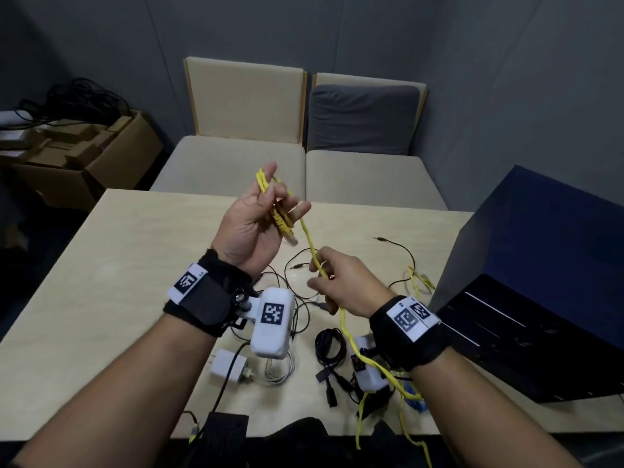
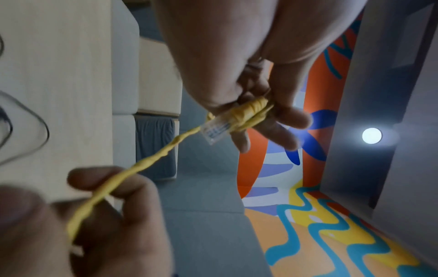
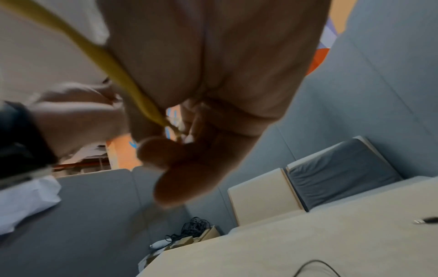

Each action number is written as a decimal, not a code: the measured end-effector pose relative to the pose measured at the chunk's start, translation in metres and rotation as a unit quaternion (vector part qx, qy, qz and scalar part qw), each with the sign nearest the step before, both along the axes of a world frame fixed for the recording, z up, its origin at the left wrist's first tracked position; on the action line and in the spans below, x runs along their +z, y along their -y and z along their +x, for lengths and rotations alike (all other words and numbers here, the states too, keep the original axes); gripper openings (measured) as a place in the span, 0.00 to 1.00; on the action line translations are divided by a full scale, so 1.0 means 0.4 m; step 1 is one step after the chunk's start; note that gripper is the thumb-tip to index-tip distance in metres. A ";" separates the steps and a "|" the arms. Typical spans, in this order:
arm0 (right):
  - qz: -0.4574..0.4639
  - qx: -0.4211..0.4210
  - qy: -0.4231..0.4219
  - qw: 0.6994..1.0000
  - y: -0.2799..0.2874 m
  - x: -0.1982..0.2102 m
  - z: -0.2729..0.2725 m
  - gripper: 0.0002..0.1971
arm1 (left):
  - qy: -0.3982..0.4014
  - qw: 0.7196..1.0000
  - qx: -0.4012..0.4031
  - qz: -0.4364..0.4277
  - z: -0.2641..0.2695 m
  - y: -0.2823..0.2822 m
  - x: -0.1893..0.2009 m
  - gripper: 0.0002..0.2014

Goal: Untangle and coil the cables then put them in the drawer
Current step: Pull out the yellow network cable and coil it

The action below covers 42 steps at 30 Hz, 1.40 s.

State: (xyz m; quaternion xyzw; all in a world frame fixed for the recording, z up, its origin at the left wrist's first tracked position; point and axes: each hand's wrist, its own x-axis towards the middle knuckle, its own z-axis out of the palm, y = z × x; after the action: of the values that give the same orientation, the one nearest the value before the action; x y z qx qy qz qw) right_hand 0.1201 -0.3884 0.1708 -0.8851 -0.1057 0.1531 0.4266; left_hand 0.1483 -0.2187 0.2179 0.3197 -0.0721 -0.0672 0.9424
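hands showing: 2 | yellow cable (image 1: 309,236) running between them: 1 | white charger (image 1: 227,365) lying on table: 1 | chairs (image 1: 244,106) standing behind: 2 | blue cabinet (image 1: 540,258) sitting: 1

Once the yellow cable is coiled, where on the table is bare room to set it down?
Bare table lies left of the left hand, out to the left edge, and along the far edge by the benches. Crowded: the near middle, with thin black cables, white charger and black cable bundle, and beside the dark drawer unit.
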 end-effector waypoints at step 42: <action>-0.084 0.112 -0.017 0.990 0.077 0.151 0.018 0.08 | 0.108 0.564 0.160 0.803 0.111 -0.135 -0.100 0.27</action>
State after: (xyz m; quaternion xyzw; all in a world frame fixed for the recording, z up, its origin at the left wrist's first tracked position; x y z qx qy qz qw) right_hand 0.1273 -0.4193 0.2311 -0.8975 -0.1841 0.2233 0.3327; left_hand 0.1928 -0.1649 0.1781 0.9557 -0.0371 0.0899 0.2779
